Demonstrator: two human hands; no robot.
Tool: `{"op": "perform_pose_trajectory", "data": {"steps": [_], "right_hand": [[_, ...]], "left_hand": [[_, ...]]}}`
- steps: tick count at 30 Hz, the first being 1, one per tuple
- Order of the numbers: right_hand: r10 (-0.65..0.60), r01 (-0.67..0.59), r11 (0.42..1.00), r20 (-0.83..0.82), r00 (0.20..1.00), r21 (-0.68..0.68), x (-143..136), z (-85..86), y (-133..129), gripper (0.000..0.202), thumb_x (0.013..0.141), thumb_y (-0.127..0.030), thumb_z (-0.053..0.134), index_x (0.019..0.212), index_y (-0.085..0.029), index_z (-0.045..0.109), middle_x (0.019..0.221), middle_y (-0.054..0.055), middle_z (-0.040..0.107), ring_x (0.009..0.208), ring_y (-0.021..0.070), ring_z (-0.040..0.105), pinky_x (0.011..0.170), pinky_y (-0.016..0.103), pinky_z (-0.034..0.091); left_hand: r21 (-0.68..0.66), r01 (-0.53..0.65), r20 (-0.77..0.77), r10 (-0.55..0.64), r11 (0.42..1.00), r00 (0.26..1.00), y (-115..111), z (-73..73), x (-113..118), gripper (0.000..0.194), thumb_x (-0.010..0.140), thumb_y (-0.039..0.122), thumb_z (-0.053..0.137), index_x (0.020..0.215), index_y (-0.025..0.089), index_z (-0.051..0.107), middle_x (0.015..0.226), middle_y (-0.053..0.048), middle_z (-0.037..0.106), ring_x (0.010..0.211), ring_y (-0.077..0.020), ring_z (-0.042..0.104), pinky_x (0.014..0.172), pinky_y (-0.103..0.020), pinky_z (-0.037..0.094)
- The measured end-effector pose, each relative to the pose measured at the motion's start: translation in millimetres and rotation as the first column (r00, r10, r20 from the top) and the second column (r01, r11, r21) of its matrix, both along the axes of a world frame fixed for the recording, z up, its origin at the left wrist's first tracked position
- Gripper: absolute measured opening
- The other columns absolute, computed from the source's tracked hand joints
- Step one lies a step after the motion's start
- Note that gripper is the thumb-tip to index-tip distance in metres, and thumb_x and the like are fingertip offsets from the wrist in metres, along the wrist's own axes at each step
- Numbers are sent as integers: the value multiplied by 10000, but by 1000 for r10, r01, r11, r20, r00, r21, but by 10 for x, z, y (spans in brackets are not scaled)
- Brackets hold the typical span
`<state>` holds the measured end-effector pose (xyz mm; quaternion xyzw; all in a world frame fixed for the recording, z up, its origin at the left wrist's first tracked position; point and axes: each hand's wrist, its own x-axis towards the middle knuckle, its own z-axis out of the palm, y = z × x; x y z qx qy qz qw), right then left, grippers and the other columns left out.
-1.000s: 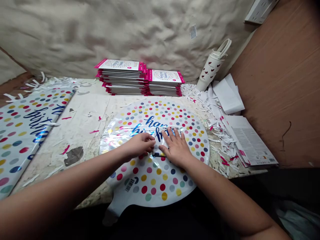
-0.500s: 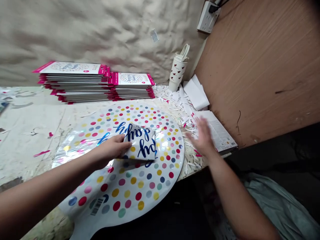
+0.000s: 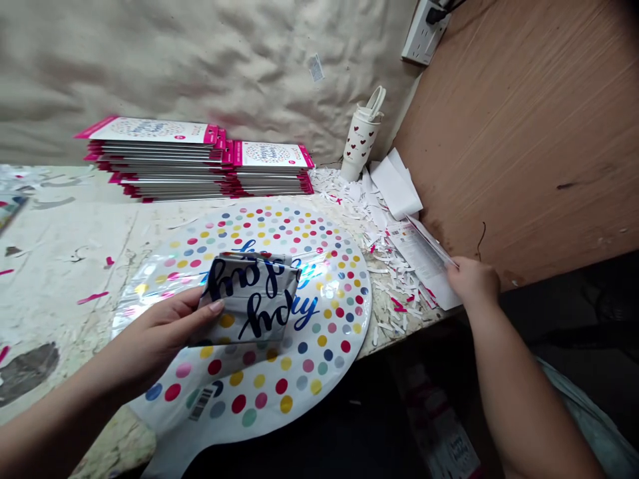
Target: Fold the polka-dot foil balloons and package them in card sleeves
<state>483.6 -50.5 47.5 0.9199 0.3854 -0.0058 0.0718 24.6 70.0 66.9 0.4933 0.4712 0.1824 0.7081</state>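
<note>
My left hand (image 3: 167, 329) is closed on a folded foil balloon (image 3: 257, 303), silvery with dark blue script and a few dots, its thumb on top. The packet is held above a large flat foil balloon (image 3: 299, 359) with coloured dots, blue lettering and a barcode. At the right, my right hand (image 3: 474, 283) pinches the near edge of a thin white printed sleeve (image 3: 430, 241), tilted up off another printed white sleeve (image 3: 426, 271). Whether the lifted piece is a card or an envelope is unclear.
Stacked pink-and-white packages (image 3: 164, 159) stand at the back left. A white tumbler with hearts (image 3: 360, 145), folded white paper (image 3: 397, 186) and paper shreds (image 3: 382, 266) lie towards the brown board (image 3: 539, 146). A power strip (image 3: 424, 33) hangs above.
My right hand has moved right and down onto the printed sleeves and lifted the edge of one. My left hand has shifted left and nearer with the folded balloon, tilting it.
</note>
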Motion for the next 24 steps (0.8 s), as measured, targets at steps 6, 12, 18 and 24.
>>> {"op": "perform_pose_trajectory", "data": {"steps": [6,12,18,24], "right_hand": [[70,-70,998,4,998,-5,-253,241,347,309,834,-327,469,984,-194,705,876,133,698,782,258,641,607,297,424],[506,-498,857,-32,862,132,-1916,305,209,469,896,-155,299,1350,-107,407,981,201,668,740,245,645,594,317,462],[603,-527,762,-710,365,376,-2346,173,370,370,898,-395,403,1095,-183,634,1104,123,649,986,235,612,812,357,481],[310,-282,848,-852,-422,449,-2005,147,855,792,521,-334,825,1233,-177,517,1152,109,620,1043,232,585,888,354,465]], "left_hand": [[-67,-119,10,120,991,993,-50,-76,-364,413,684,399,710,1054,235,627,948,-24,708,837,-245,655,756,-336,568],[37,-305,144,297,952,944,-132,104,-430,457,669,317,735,1102,258,600,938,-29,699,771,-241,652,647,-350,580],[125,123,15,-126,984,992,-222,238,-336,331,819,332,581,1140,253,571,940,-15,666,858,-216,627,707,-338,547],[355,452,-238,-389,818,890,-102,246,60,261,861,332,457,1040,208,600,881,-31,662,777,-195,627,637,-287,521]]}}
